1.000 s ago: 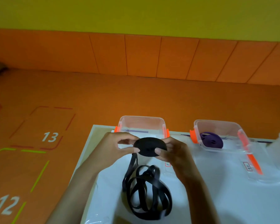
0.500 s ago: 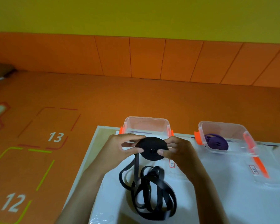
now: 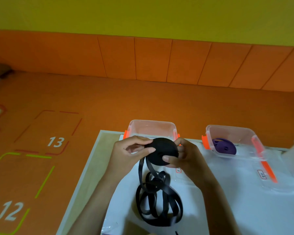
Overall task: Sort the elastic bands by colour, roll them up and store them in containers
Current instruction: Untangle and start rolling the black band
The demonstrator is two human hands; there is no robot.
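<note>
Between both hands (image 3: 159,155), black band roll (image 3: 161,150)

Reaches in from below, hands meeting above the surface (image 3: 244,209). Pinches black roll (image 3: 161,150) at left rim with left hand (image 3: 129,153), fingers curled; grips right side with right hand (image 3: 187,158), thumb across face.

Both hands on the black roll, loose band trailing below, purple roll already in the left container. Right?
No. The head view shows the purple roll in the right container, not the left container. The left hand and right hand do hold the black roll, loose band trailing below.
</note>
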